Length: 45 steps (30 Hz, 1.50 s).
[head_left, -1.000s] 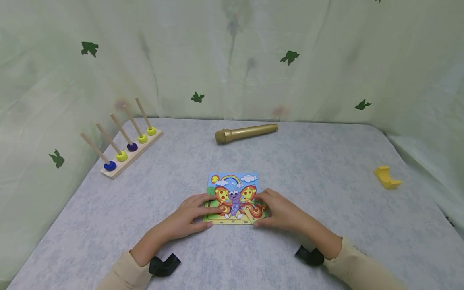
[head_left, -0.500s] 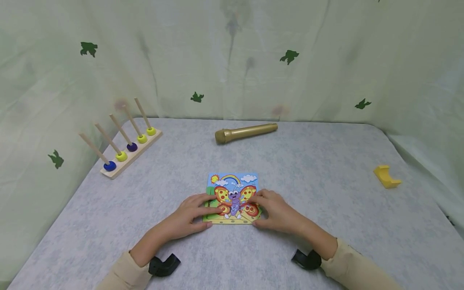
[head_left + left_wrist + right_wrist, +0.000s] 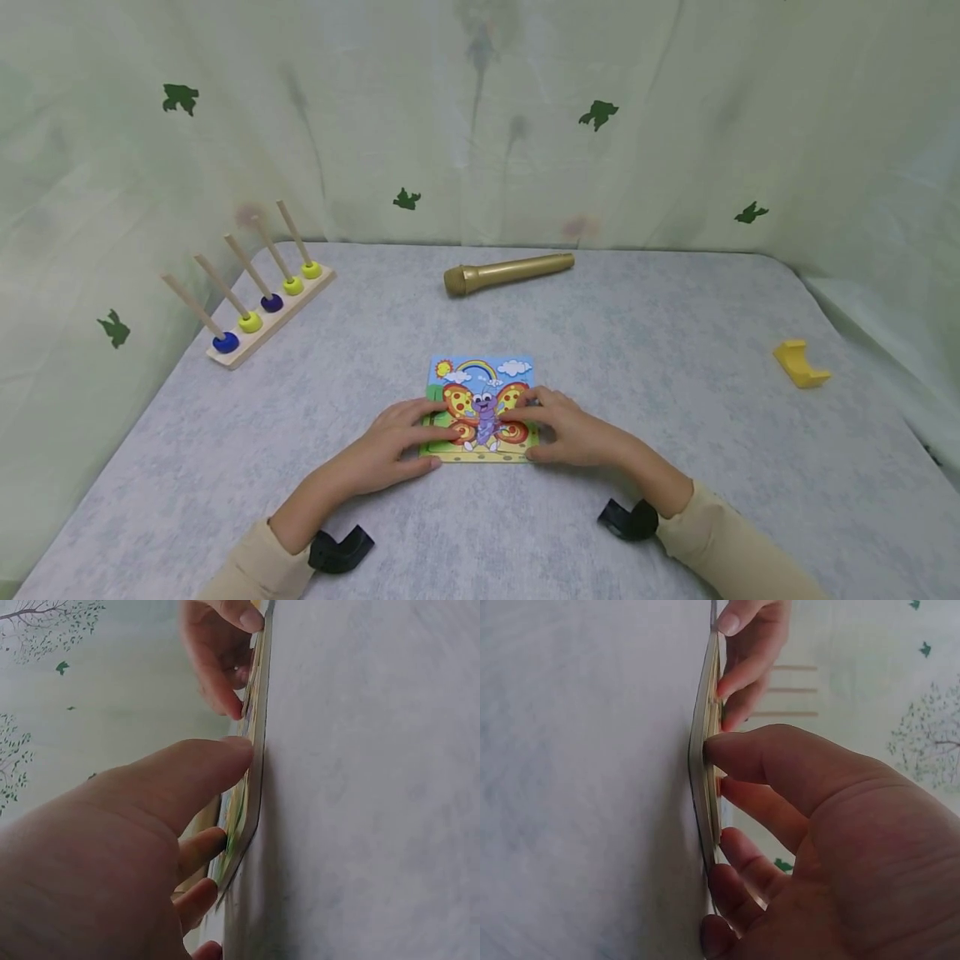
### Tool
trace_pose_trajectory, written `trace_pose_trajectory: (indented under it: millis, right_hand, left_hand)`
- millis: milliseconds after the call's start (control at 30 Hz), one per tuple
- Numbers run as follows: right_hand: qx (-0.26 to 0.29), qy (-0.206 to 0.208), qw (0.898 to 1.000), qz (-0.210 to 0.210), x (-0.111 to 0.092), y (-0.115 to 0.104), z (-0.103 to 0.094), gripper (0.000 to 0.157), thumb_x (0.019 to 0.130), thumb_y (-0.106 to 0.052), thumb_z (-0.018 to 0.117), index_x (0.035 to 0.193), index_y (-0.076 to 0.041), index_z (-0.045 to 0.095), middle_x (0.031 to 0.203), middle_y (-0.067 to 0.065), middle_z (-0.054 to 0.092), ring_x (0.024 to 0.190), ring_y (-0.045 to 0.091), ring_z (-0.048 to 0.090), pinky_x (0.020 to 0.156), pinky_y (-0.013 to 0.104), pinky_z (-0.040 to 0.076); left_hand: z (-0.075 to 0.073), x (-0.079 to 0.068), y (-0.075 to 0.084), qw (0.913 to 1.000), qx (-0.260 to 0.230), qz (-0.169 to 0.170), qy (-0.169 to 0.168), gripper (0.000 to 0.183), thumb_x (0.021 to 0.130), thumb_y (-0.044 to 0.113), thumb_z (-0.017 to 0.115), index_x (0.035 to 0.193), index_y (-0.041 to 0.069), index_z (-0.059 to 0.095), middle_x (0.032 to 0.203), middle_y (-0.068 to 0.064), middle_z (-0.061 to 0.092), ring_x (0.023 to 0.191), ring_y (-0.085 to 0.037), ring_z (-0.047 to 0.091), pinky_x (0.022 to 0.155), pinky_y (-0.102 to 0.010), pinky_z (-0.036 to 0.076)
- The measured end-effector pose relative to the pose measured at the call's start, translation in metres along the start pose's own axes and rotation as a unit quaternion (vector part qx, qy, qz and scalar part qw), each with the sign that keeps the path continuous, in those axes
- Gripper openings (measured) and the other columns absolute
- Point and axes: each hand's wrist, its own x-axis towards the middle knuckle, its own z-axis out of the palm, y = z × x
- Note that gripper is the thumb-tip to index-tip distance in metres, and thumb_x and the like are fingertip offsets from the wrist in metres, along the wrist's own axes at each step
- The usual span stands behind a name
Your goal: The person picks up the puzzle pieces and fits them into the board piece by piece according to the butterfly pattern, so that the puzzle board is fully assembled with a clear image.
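A butterfly jigsaw puzzle (image 3: 485, 417) lies flat on the table, showing a purple body, red and yellow wings, and a rainbow. My left hand (image 3: 401, 446) rests on its left side, two fingers extended over the wing and the thumb at the near edge. On the other side, my right hand (image 3: 573, 433) touches the right wing with bent fingertips, thumb by the near right corner. Both wrist views show the board's edge side-on, with the left thumb (image 3: 232, 754) and the right thumb (image 3: 727, 750) against it. Fingers cover parts of both wings.
A gold toy microphone (image 3: 510, 273) lies behind the puzzle. At the back left stands a wooden peg stand (image 3: 281, 315) with blue, purple and yellow rings. A yellow curved block (image 3: 799, 364) sits at the right. A pale curtain (image 3: 480, 125) hangs behind the table (image 3: 675, 350).
The lower-right wing section of the puzzle has slid left into line with the picture. My right hand has moved slightly left with it, while the left hand has stayed in place.
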Motion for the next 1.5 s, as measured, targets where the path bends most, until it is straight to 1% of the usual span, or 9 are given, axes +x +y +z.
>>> trace_pose_trajectory:
  millis: [267, 467, 633, 833, 1033, 1167, 1300, 1400, 1500]
  right_hand:
    - [0.007, -0.009, 1.0, -0.005, 0.002, 0.002, -0.001, 0.054, 0.076, -0.017, 0.065, 0.127, -0.028, 0.053, 0.119, -0.003, 0.039, 0.104, 0.017, 0.036, 0.083, 0.038, 0.033]
    - [0.068, 0.012, 0.998, -0.002, 0.001, 0.005, 0.0, 0.052, 0.078, -0.019, 0.068, 0.128, -0.018, 0.051, 0.125, 0.002, 0.038, 0.115, 0.02, 0.036, 0.091, 0.042, 0.033]
    - [0.105, 0.031, 0.994, 0.002, 0.001, 0.007, 0.002, 0.044, 0.079, -0.02, 0.069, 0.12, -0.014, 0.054, 0.123, 0.004, 0.039, 0.116, 0.02, 0.037, 0.094, 0.042, 0.033]
    - [0.092, 0.04, 0.995, 0.011, 0.002, 0.007, 0.004, 0.044, 0.079, -0.021, 0.07, 0.12, -0.012, 0.057, 0.124, 0.003, 0.039, 0.118, 0.021, 0.036, 0.095, 0.042, 0.032]
    - [0.018, 0.053, 0.998, 0.004, 0.0, 0.006, 0.003, 0.046, 0.078, -0.027, 0.07, 0.121, -0.016, 0.059, 0.126, 0.005, 0.041, 0.117, 0.026, 0.036, 0.094, 0.05, 0.028]
    - [-0.016, 0.076, 0.997, 0.024, 0.0, 0.007, 0.006, 0.06, 0.075, -0.033, 0.072, 0.129, -0.017, 0.051, 0.13, 0.006, 0.038, 0.118, 0.028, 0.035, 0.095, 0.05, 0.026]
    - [-0.033, 0.098, 0.993, 0.064, 0.0, 0.007, 0.006, 0.081, 0.07, -0.041, 0.075, 0.137, -0.015, 0.038, 0.139, 0.011, 0.029, 0.125, 0.032, 0.027, 0.099, 0.05, 0.018]
    - [-0.034, 0.099, 0.991, 0.081, 0.0, 0.007, 0.006, 0.09, 0.069, -0.045, 0.074, 0.14, -0.011, 0.031, 0.143, 0.015, 0.023, 0.129, 0.035, 0.019, 0.101, 0.052, 0.013]
    - [-0.033, 0.092, 0.992, 0.084, -0.001, 0.008, 0.005, 0.094, 0.07, -0.046, 0.073, 0.142, -0.008, 0.027, 0.144, 0.016, 0.02, 0.13, 0.035, 0.015, 0.101, 0.054, 0.011]
  left_hand:
    - [0.007, 0.011, 0.013, 0.998, 0.047, 0.022, 0.036, 0.029, 0.083, 0.026, 0.063, 0.112, 0.023, 0.063, 0.125, -0.004, 0.047, 0.12, -0.025, 0.035, 0.098, -0.047, 0.023]
    - [0.019, 0.025, 0.024, 0.9941, 0.073, 0.08, 0.012, 0.038, 0.086, 0.03, 0.06, 0.123, 0.027, 0.056, 0.128, -0.004, 0.045, 0.12, -0.021, 0.035, 0.098, -0.046, 0.024]
    - [0.023, 0.029, 0.026, 0.9918, 0.082, 0.098, 0.008, 0.038, 0.086, 0.031, 0.059, 0.124, 0.028, 0.055, 0.131, -0.007, 0.043, 0.122, -0.02, 0.034, 0.098, -0.049, 0.023]
    - [0.023, 0.029, 0.025, 0.9936, 0.067, 0.091, 0.005, 0.037, 0.086, 0.03, 0.059, 0.124, 0.029, 0.056, 0.133, -0.006, 0.041, 0.124, -0.019, 0.032, 0.099, -0.049, 0.022]
    - [0.022, 0.029, 0.025, 0.9955, 0.049, 0.08, -0.008, 0.04, 0.087, 0.031, 0.059, 0.126, 0.029, 0.054, 0.134, -0.006, 0.039, 0.125, -0.021, 0.03, 0.099, -0.049, 0.022]
    - [0.014, 0.027, 0.018, 0.999, 0.008, 0.04, -0.015, 0.05, 0.086, 0.034, 0.06, 0.133, 0.027, 0.046, 0.138, -0.007, 0.034, 0.125, -0.024, 0.029, 0.098, -0.049, 0.026]
    - [-0.002, 0.021, 0.001, 0.9978, -0.03, -0.057, 0.011, 0.074, 0.079, 0.041, 0.066, 0.141, 0.018, 0.031, 0.144, -0.011, 0.024, 0.127, -0.033, 0.024, 0.098, -0.053, 0.023]
    - [-0.011, 0.014, -0.013, 0.9928, -0.028, -0.116, 0.007, 0.092, 0.073, 0.046, 0.07, 0.143, 0.007, 0.022, 0.145, -0.016, 0.02, 0.13, -0.036, 0.017, 0.101, -0.053, 0.014]
    - [-0.015, 0.01, -0.022, 0.9924, -0.012, -0.121, -0.016, 0.1, 0.07, 0.051, 0.07, 0.142, 0.001, 0.021, 0.144, -0.018, 0.023, 0.131, -0.036, 0.015, 0.103, -0.051, 0.007]
